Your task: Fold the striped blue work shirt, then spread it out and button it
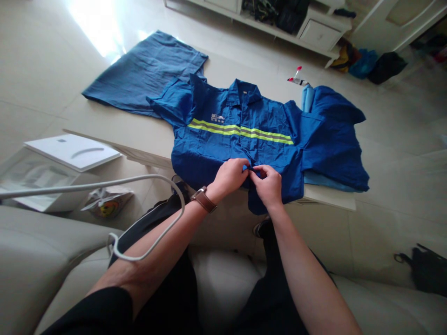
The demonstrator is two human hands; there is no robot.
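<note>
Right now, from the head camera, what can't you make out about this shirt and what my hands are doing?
Head view:
Shirt front between your hands: your left hand and right hand cover the blue work shirt there.
Chest logo: too small to read.
Red-and-white item: too small to identify.
Dark items on the white shelf unit: cut off by the top edge.

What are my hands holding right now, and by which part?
The left hand and right hand are both pinching the blue work shirt at its front opening, below the reflective stripe. The fingers hide the exact spot.
</note>
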